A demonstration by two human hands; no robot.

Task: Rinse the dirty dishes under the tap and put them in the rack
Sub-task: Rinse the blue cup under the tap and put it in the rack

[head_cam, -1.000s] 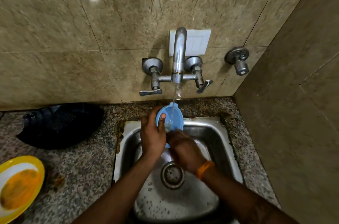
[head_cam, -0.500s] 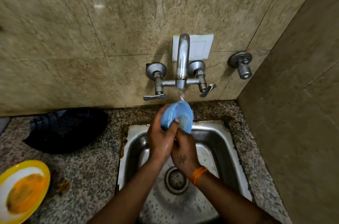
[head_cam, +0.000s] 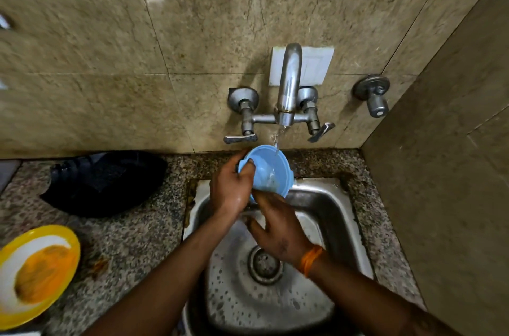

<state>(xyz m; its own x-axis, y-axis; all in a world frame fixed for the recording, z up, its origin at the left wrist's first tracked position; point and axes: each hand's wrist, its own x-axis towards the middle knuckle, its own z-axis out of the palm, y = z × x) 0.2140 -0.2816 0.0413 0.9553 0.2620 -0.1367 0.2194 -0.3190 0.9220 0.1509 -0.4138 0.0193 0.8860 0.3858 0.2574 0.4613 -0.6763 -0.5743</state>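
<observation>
Centre frame: my left hand (head_cam: 230, 192) grips the blue bowl (head_cam: 265, 170) under the tap (head_cam: 287, 87), right hand (head_cam: 278, 228) rubbing its base; yellow plate (head_cam: 35, 275), lower left, unwashed.

Left hand (head_cam: 230, 192): raised, thumb hooked over a bowl's (head_cam: 268, 170) rim, fingers curled behind it.
Right hand (head_cam: 278, 228): just below the left, fingertips against the bowl's underside, thumb spread out.
Right wrist: orange band (head_cam: 311, 260).
Forearms: angled inward.

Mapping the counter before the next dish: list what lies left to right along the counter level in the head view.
yellow plate → dark cloth → left hand → blue bowl → sink right rim → side wall
</observation>
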